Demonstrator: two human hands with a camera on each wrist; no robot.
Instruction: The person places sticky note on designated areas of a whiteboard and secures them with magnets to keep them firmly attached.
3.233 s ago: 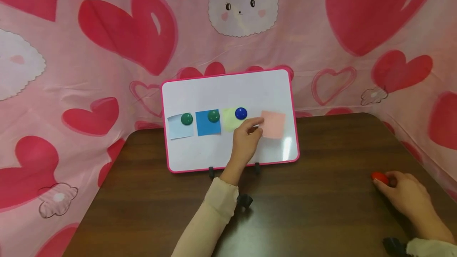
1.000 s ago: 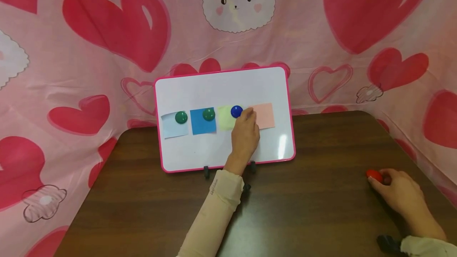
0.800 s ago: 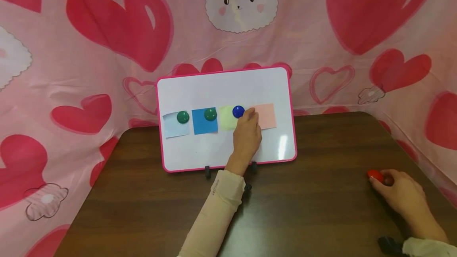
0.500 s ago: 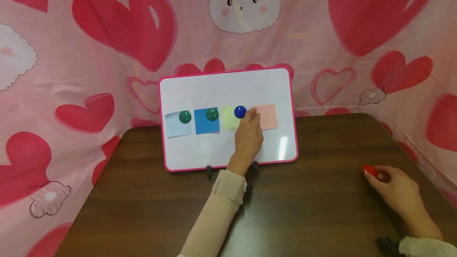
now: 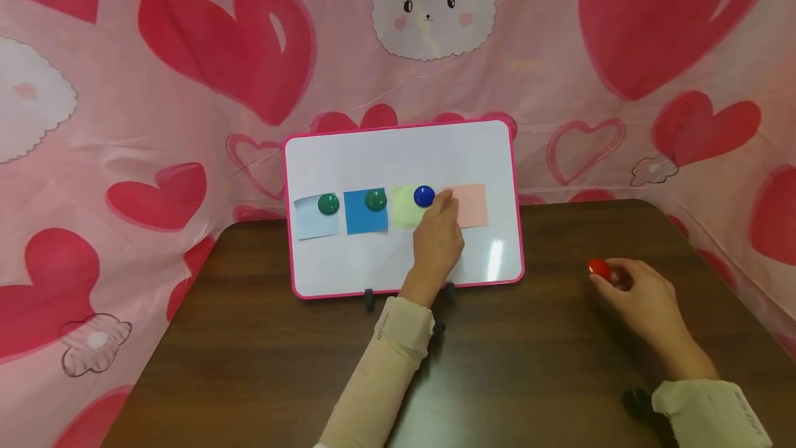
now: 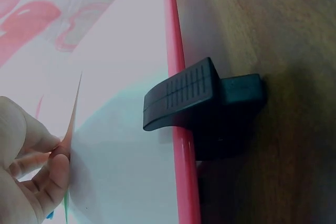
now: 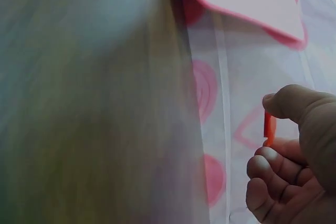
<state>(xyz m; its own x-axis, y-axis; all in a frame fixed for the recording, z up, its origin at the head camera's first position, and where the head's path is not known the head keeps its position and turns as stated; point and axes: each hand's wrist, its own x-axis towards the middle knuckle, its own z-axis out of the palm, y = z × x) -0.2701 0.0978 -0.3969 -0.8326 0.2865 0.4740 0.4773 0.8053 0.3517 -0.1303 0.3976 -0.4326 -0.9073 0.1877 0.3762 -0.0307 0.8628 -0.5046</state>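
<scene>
A pink-framed whiteboard (image 5: pixel 398 157) stands on the brown table (image 5: pixel 528 337), propped on black clip feet (image 6: pixel 202 98). In a row on it sit a pale blue note (image 5: pixel 314 221) and a blue note (image 5: pixel 363 216), each under a green magnet, a yellow note (image 5: pixel 404 211) under a blue magnet (image 5: pixel 423 196), and a pink note (image 5: pixel 471 204) with no magnet. My left hand (image 5: pixel 439 235) pinches the pink note's left edge (image 6: pixel 71 129) against the board. To the right, above the table, my right hand (image 5: pixel 640 296) holds a red magnet (image 5: pixel 599 268) between thumb and fingers (image 7: pixel 269 127).
A pink cloth with red hearts and a bunny (image 5: pixel 435 5) hangs behind and around the table. The table's right edge (image 5: pixel 734 275) runs close to my right hand.
My right hand has lifted the red magnet off the table's right side and carried it left and toward the board. My left hand keeps its hold on the pink note.
</scene>
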